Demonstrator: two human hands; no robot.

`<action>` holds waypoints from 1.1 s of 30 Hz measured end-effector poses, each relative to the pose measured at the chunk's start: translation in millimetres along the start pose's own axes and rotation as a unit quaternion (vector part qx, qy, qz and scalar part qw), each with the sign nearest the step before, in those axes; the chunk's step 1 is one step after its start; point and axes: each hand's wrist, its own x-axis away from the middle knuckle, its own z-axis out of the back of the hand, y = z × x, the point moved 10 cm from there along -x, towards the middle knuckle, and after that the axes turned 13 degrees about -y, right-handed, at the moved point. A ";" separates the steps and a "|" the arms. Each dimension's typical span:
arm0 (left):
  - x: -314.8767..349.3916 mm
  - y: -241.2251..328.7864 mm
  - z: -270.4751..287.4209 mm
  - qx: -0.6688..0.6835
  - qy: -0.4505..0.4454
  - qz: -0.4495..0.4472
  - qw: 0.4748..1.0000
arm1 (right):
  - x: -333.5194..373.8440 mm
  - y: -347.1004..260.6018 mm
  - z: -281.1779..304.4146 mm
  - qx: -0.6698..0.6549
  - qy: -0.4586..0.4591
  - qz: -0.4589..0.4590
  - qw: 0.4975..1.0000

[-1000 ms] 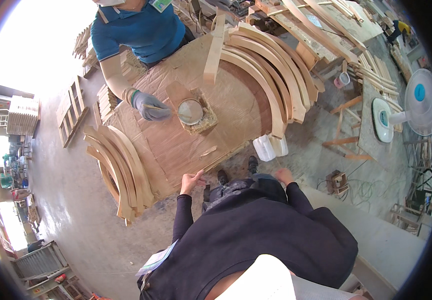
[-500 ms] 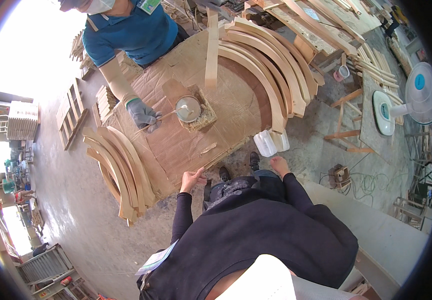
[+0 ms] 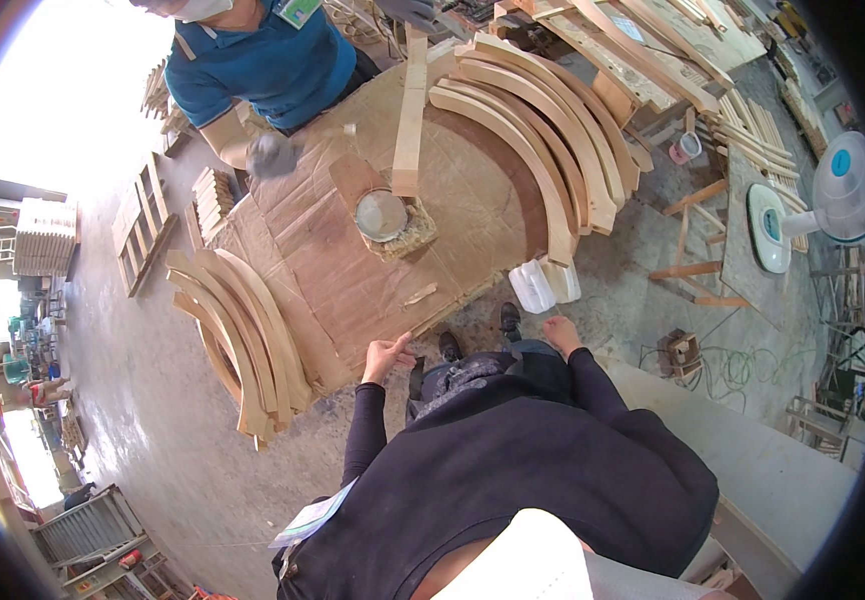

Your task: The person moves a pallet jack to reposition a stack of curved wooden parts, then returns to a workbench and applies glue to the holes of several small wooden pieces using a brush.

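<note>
My left hand (image 3: 389,358) rests at the near edge of the brown-covered table (image 3: 328,300), its fingers apart and nothing in them. Beside my thigh hangs my right hand (image 3: 560,333), fingers curled in, nothing visible in it; a white plastic container (image 3: 533,287) is nearest to it. Across the table a co-worker in a blue shirt (image 3: 258,70) wears grey gloves. One glove (image 3: 273,156) is blurred above the far left edge; the other (image 3: 408,10) is at the top of an upright wooden piece (image 3: 411,130). A round bowl (image 3: 382,215) sits on a block mid-table.
Curved wooden parts (image 3: 243,340) are stacked at the table's left end, and more curved parts (image 3: 543,130) at its right. A white fan (image 3: 771,225) stands at the right, near a small pail (image 3: 686,148). Green hoses (image 3: 743,365) lie on the floor.
The co-worker's lower glove has moved away from the bowl toward the far left; the thin stick it held no longer shows. The wooden piece has shifted left. My hands have stayed put.
</note>
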 end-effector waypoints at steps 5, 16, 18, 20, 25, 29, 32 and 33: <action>-0.3 -0.2 -1.0 -0.003 -0.005 0.020 1.000 | 1.4 0.9 -2.2 -0.014 0.003 0.003 1.000; -0.1 0.4 -0.6 -0.028 -0.008 0.026 0.999 | 7.7 -1.7 -1.7 -0.029 -0.016 -0.025 0.999; 1.1 3.9 -2.1 -0.028 -0.008 0.021 0.999 | 10.4 -2.7 -1.3 -0.046 -0.029 -0.033 0.998; 1.9 5.8 -3.1 -0.021 -0.009 0.018 1.000 | 9.7 -1.9 -2.2 -0.048 -0.031 -0.034 0.998; 2.1 6.5 -3.5 -0.009 -0.009 0.021 1.000 | 4.6 -0.4 -5.5 -0.033 -0.025 -0.015 0.999; 2.3 7.0 -2.8 -0.013 -0.006 0.023 1.000 | 0.6 0.9 -8.0 -0.031 -0.024 -0.006 0.999; 2.3 5.8 -2.3 -0.011 -0.001 0.025 1.000 | -0.6 1.6 -8.3 -0.038 -0.027 -0.011 0.999; 1.3 3.9 -1.6 -0.010 0.001 0.023 1.000 | -0.2 1.1 -7.8 -0.040 -0.028 -0.015 0.999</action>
